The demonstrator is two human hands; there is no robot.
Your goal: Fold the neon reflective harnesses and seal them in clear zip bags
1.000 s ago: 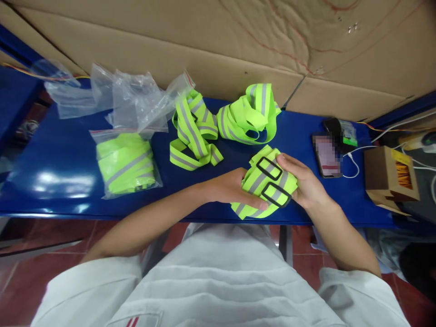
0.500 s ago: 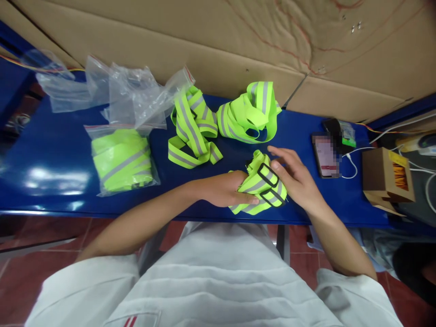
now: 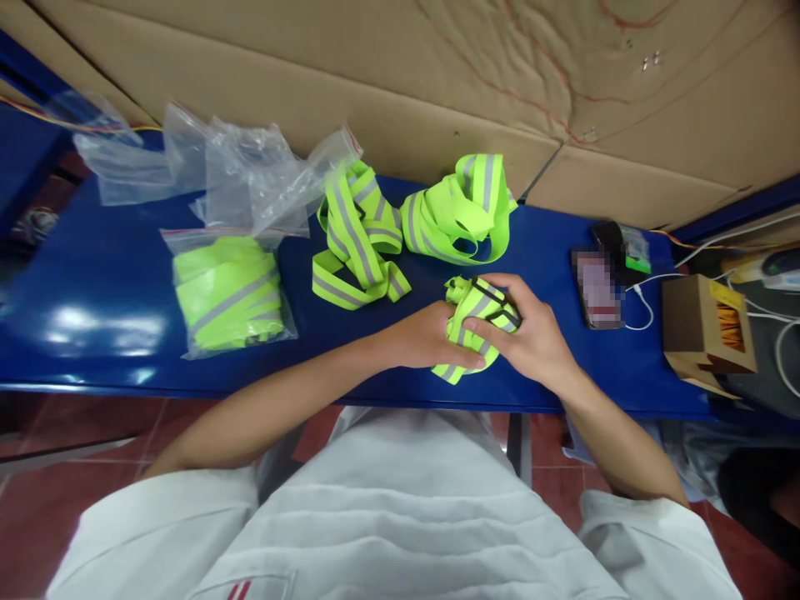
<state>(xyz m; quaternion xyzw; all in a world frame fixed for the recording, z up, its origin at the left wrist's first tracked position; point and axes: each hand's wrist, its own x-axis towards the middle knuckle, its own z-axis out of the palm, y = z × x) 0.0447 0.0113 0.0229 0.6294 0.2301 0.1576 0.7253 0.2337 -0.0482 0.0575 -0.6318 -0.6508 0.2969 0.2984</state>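
Observation:
Both hands grip a folded bundle of neon-yellow reflective strap [image 3: 466,335], which has grey stripes and black buckles. My left hand [image 3: 425,337] is closed round its left side, thumb across the front. From the right, my right hand [image 3: 531,333] wraps the bundle, its thumb pressed on the front and its fingers along the buckle side. Beyond them lie a loose reflective strap [image 3: 356,242] and a coiled reflective strap [image 3: 431,221]. A clear zip bag [image 3: 231,292] with a folded yellow strap inside lies at the left.
Several empty clear plastic bags [image 3: 243,175] lie at the back left of the blue table [image 3: 112,333]. To the right are a phone [image 3: 597,287] with a white cable and an open cardboard box [image 3: 703,325]. A cardboard wall [image 3: 375,92] borders the table's far side.
My right hand has come in from the bundle's edge and closed on it. The bundle is now squeezed more compact, turned so its buckles sit near the right fingers.

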